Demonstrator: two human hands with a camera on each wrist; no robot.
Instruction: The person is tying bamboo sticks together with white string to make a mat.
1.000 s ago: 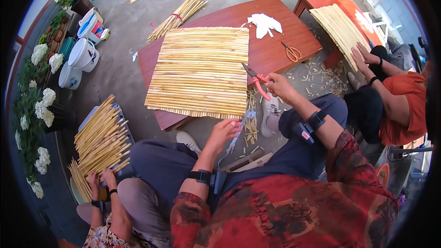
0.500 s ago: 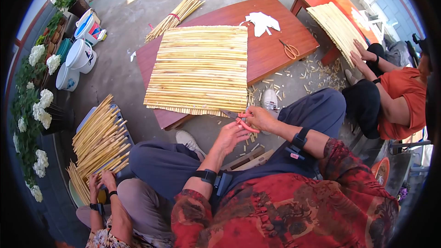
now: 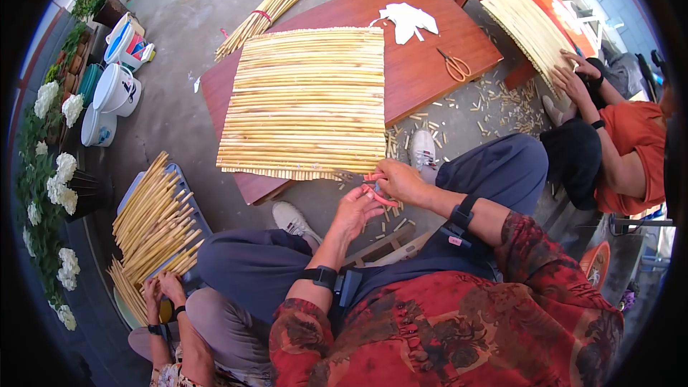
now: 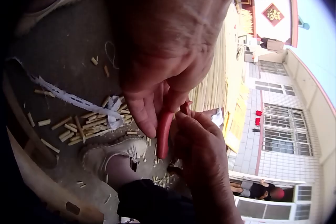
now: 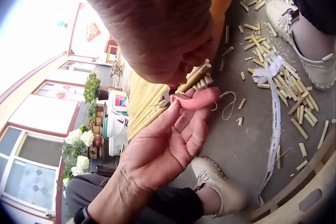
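A mat of pale reed sticks lies on the red-brown table, its front edge over the table's side. My right hand grips red-handled pliers, their dark jaws at the mat's near edge by its right corner. My left hand, palm up in the right wrist view, has its thumb and fingers round a pliers handle. The left wrist view shows the left hand above and the right hand below, both at the handle. The fingers partly hide the pliers.
On the table lie a white cloth and scissors. A stick bundle stands behind; cut pieces litter the floor. Another person's hands are at a stick pile at left, and another's at a second mat at right.
My right hand has brought the pliers from beside the mat's right edge down to its near edge. My left fingers, earlier apart from the pliers, are now round a handle.
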